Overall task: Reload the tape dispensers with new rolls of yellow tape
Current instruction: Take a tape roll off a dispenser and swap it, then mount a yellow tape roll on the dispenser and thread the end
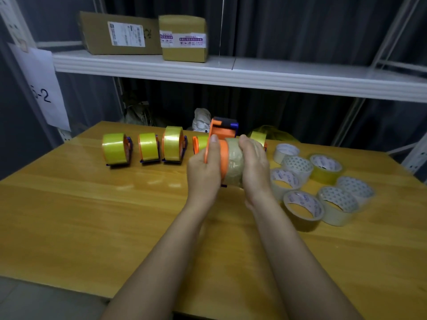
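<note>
I hold an orange tape dispenser (222, 131) above the wooden table (92, 215). My left hand (203, 172) grips its orange side plate. My right hand (253, 165) wraps around a pale roll of tape (234, 165) sitting on the dispenser's hub. Three loaded dispensers with yellow tape (115, 148) (149, 147) (172, 143) stand in a row to the left. Two further yellow rolls (201, 142) (258, 137) show behind my hands, partly hidden.
Several loose tape rolls (302, 204) lie in a cluster on the table's right side. A white shelf (231, 70) overhead carries two cardboard boxes (120, 33). A crumpled bag (201, 120) sits behind the table. A paper label (44, 88) hangs at left.
</note>
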`<state>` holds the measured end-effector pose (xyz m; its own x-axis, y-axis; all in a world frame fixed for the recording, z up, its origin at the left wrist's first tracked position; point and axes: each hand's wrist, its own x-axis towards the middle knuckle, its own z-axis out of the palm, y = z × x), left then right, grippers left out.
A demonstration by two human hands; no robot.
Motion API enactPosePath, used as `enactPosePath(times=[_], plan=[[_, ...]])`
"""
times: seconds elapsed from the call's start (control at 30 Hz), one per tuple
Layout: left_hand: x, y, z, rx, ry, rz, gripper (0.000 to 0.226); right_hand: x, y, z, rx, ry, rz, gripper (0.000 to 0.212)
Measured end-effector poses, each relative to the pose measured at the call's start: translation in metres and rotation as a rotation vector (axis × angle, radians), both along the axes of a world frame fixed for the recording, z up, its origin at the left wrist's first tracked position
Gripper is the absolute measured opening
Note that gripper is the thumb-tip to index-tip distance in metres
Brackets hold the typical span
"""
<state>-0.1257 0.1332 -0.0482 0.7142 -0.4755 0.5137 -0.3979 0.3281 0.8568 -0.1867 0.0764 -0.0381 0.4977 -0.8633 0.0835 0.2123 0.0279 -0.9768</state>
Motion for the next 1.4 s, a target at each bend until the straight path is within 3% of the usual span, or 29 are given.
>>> enactPosePath(times=[0.07,0.13,0.2,0.37,0.53,1.0,1.4], plan=[[0.004,-0.002,0.003,0.038,0.239,0.067,0.048,-0.002,0.003,-0.005,-0.11,-0.064,-0.082,0.023],[0.022,0.002,0.006,0.001,0.631,0.114,0.033,-0.013,-0.008,-0.006,-0.246,-0.145,-0.242,0.023],[0.043,0.012,0.006,-0.013,0.772,0.163,0.027,-0.026,-0.025,-0.005,-0.35,-0.207,-0.341,0.03],[0.035,0.009,0.01,0.093,0.502,0.154,0.037,-0.02,-0.039,-0.01,-0.468,-0.038,-0.178,0.024],[0.02,-0.006,0.006,0.197,0.178,0.039,0.046,-0.017,-0.041,-0.033,-0.443,0.14,-0.104,0.043],[-0.028,-0.063,-0.001,0.172,-0.506,-0.041,0.05,-0.123,-0.138,-0.032,-0.561,0.562,-0.488,0.059],[-0.076,-0.162,0.018,0.29,-0.778,-0.025,0.047,-0.164,-0.244,-0.017,-0.58,0.919,-0.6,0.058]])
